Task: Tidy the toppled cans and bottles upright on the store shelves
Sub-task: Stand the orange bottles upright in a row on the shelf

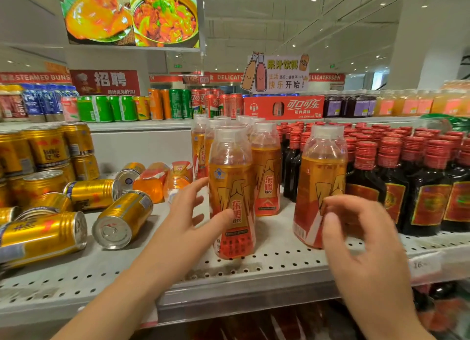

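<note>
The step in hand seems to be the setting of drink bottles upright at the front of the white perforated metal shelf. The left hand is released: its fingers are straight and spread, and only the thumb touches the clear plastic bottle of orange drink with a red and gold label, which stands upright near the shelf edge. At 3 o'clock from it, the right hand has curled fingers in front of the lower part of a second upright orange drink bottle. This hand is blurred, so I cannot tell whether it grasps the bottle or only touches it.

In my judgement, a large part of the task is not yet done. At 10 o'clock from the left hand, toppled orange drink bottles lie on their sides deeper on the shelf. At 9 o'clock, toppled gold metal cans lie on their sides, close together. The dark glass bottles with red caps, at 2 o'clock from the right hand, stand in order.

The next move probably calls for the left hand to reach to 10 o'clock, take one lying bottle around its body and turn it upright beside the standing ones. It should not knock the front bottle or make the cans roll.
</note>
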Action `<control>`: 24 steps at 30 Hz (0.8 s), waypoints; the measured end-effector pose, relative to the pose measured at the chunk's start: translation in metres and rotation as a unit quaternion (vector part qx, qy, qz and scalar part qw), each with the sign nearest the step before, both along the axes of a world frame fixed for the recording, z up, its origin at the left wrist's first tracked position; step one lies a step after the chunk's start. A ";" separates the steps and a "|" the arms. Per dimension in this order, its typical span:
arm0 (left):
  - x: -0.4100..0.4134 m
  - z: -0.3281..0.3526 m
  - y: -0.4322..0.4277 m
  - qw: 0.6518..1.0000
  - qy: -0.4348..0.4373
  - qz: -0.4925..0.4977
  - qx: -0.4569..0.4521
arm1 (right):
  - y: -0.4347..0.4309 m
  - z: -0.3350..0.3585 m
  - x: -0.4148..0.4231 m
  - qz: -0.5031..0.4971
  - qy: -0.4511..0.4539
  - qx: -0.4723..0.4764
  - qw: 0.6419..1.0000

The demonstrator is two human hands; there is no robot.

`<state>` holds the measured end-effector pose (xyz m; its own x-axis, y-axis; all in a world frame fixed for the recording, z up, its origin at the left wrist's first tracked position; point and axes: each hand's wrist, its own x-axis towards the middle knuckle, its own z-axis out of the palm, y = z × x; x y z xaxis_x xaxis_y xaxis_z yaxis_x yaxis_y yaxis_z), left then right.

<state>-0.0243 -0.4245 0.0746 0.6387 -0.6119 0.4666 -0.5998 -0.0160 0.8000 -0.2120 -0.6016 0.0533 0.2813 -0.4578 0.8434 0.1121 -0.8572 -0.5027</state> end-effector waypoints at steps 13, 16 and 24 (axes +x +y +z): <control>0.005 0.009 -0.013 0.995 0.009 -0.075 0.059 | -0.032 -0.004 0.017 -0.019 0.170 0.095 0.981; 0.006 0.008 -0.016 0.995 0.006 -0.076 0.061 | -0.030 -0.001 0.029 -0.009 0.177 0.092 0.980; 0.005 0.014 -0.038 0.991 -0.089 -0.052 0.081 | -0.029 0.004 0.050 -0.033 0.213 0.078 0.973</control>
